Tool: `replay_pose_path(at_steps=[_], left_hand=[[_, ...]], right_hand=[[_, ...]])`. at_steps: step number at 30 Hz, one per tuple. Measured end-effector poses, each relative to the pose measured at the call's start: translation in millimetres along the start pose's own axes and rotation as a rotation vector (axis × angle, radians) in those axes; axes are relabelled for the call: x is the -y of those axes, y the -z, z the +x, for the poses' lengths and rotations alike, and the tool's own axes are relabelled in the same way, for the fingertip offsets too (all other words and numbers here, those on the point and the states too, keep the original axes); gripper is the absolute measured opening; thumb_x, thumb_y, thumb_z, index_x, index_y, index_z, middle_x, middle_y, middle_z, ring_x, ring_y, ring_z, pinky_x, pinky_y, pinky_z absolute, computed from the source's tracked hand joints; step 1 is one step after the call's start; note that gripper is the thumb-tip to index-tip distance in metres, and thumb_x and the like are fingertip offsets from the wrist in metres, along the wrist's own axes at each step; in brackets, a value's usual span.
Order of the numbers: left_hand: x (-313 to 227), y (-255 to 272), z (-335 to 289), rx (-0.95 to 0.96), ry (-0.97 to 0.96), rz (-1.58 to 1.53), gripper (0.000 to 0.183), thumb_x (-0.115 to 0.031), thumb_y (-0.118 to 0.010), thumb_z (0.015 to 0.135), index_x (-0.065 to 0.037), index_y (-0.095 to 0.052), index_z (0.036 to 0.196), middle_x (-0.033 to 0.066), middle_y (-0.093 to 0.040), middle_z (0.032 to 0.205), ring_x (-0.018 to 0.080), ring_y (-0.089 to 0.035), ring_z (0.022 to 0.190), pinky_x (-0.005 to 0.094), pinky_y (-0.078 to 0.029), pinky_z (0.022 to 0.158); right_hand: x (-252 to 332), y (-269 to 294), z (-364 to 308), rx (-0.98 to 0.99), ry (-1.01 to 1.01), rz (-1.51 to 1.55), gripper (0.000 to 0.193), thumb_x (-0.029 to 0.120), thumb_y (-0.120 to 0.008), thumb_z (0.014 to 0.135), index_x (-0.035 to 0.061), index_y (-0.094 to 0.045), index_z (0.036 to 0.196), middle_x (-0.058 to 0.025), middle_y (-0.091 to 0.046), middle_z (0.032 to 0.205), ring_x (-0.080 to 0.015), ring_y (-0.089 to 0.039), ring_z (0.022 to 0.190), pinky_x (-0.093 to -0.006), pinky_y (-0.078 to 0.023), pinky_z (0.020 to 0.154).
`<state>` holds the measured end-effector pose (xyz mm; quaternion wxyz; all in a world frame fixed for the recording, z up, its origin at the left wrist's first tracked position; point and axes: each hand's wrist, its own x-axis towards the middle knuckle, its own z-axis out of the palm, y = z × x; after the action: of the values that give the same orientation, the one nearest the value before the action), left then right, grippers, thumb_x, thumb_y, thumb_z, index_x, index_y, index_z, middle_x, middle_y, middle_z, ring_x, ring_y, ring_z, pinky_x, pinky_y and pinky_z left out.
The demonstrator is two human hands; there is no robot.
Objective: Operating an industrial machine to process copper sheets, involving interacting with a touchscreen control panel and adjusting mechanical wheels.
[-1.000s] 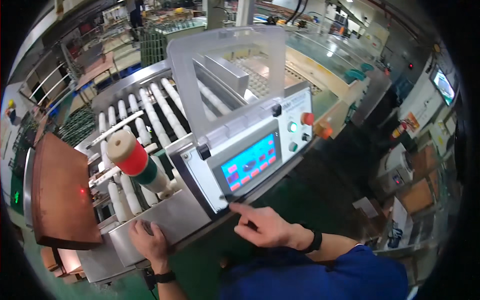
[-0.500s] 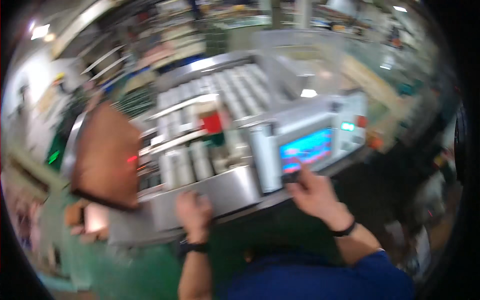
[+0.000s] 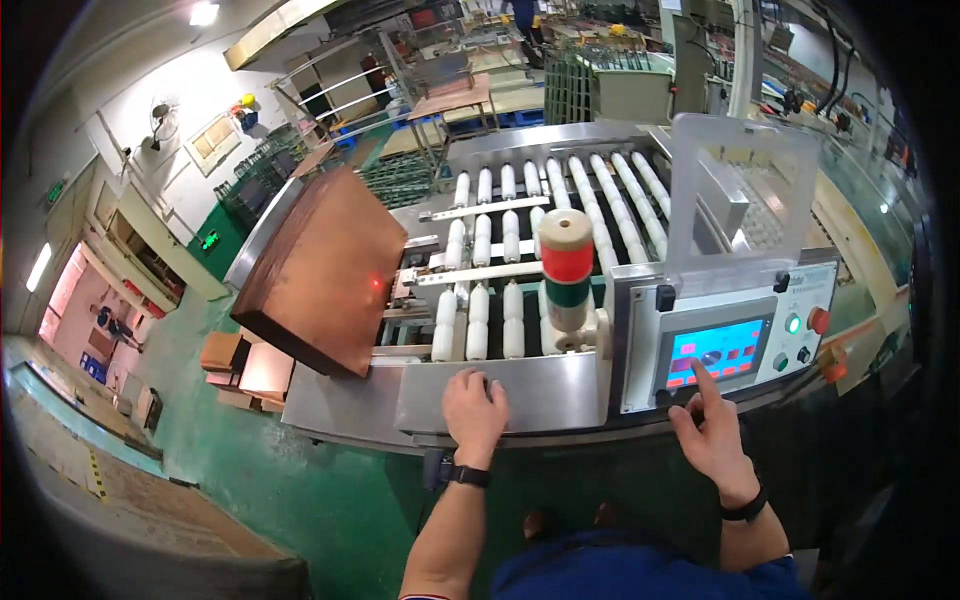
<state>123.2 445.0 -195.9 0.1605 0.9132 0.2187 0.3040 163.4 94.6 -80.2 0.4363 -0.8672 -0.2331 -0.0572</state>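
Observation:
My left hand [image 3: 474, 415] rests on the front steel edge [image 3: 540, 395] of a roller conveyor machine. Its fingers are slightly bent and somewhat apart, and nothing shows in them. At the control panel [image 3: 640, 370], my right hand [image 3: 712, 440] holds nothing and points with a stretched index finger, its other fingers curled. That fingertip is at the lower part of a blue touchscreen [image 3: 738, 345]; whether it presses is hard to tell. White rollers [image 3: 513, 315] lie beyond my left hand. A signal tower [image 3: 567, 262] with red and green bands stands between the rollers and the panel.
Left of the rollers leans a thick stack of copper-coloured sheets [image 3: 325, 265] with a red light spot on it. A clear raised cover [image 3: 742, 190] stands above the panel. Boxes [image 3: 265, 368] sit on the green floor at left. A distant person [image 3: 115, 325] is far left.
The head view has turned, so the machine sits farther right, and the blur has gone. My right index finger is now higher on the touchscreen. My left hand stays at the steel edge.

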Motion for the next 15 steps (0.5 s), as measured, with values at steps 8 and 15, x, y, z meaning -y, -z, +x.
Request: replay_pose_path(at_steps=[8,15], left_hand=[[15.5,13.3,4.1,0.019,-0.017,0.016,0.015,-0.012,-0.066,0.085,0.0,-0.063,0.093,0.0193,-0.063,0.103,0.0399,-0.059,0.099,0.0492,-0.048,0.087],[6.5,-1.5,2.5,-0.049,-0.085,0.004,0.014,-0.01,-0.064,0.088,0.001,-0.061,0.094,0.0184,-0.063,0.103,0.04,-0.059,0.099,0.0474,-0.047,0.088]], right_hand=[[-5.3,-5.4,9.6,0.02,0.134,-0.053,0.071,0.017,-0.073,0.09,-0.0036,-0.041,0.149,-0.0111,-0.063,0.065,-0.0299,-0.062,0.052,-0.0383,-0.048,0.051],[-13.5,15.8,1.4,0.005,0.08,-0.083,0.071,0.016,-0.071,0.091,-0.0052,-0.039,0.15,-0.0109,-0.063,0.063,-0.0305,-0.064,0.052,-0.0381,-0.05,0.052]])
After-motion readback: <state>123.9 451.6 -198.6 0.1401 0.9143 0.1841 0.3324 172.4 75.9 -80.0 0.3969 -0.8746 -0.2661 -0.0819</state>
